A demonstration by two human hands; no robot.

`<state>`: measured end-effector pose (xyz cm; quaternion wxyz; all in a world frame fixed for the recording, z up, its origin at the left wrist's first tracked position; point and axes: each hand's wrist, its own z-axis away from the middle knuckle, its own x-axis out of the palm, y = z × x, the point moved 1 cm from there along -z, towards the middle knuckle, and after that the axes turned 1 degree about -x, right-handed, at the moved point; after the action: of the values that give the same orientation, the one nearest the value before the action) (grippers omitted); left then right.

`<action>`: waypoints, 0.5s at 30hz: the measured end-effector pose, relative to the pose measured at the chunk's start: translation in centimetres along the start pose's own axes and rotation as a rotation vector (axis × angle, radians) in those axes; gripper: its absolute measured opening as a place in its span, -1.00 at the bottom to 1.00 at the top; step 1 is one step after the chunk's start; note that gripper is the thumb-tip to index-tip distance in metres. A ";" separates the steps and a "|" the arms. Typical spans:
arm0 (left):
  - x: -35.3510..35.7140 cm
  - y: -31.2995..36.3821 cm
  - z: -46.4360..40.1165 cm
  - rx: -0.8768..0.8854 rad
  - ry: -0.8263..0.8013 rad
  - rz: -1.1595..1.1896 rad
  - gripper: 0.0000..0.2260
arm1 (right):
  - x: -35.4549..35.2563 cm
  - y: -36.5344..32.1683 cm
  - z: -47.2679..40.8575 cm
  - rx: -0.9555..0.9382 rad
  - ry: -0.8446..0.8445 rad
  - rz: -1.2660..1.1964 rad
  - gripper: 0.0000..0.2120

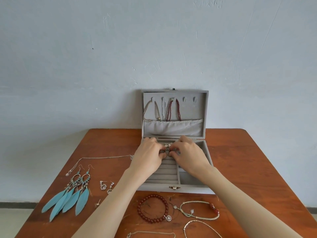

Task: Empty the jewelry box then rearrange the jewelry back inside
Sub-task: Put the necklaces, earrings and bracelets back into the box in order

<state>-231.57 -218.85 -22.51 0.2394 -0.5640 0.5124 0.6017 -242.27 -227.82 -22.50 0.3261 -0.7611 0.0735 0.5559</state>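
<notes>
A grey velvet jewelry box (192, 187) stands open at the table's back middle, its lid upright against the wall. Three necklaces (175, 109) hang from hooks inside the lid. Both hands reach into the box's ring-slot section. My left hand (147, 155) and my right hand (188, 154) meet over small rings (167, 148) lodged in the far slots, fingertips pinching them. Which ring each hand grips is partly hidden by the fingers. The right-hand compartments look bare.
On the wooden table (248, 160) lie blue feather earrings (68, 194), a thin silver chain (96, 159), small silver earrings (106, 186) and a stud (97, 203) at left. A red bead bracelet (153, 209), a cord bracelet (199, 210) and thin chains (200, 227) lie in front.
</notes>
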 end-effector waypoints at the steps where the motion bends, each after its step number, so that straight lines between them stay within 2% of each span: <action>1: -0.1 0.0 0.1 0.003 -0.008 -0.010 -0.71 | -0.1 -0.1 0.1 -0.002 -0.003 0.015 -0.75; 9: -2.5 -0.2 3.3 0.135 0.062 -0.138 -0.65 | -1.3 -1.9 2.1 -0.091 0.001 0.077 -0.69; 15: -4.6 -2.3 8.5 0.132 0.144 -0.031 -0.65 | -0.4 -5.7 4.3 -0.218 -0.022 0.059 -0.67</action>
<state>-232.15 -209.19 -20.45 0.2479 -0.5968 0.5581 0.5206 -243.15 -220.98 -20.52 0.2257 -0.7834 0.0315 0.5783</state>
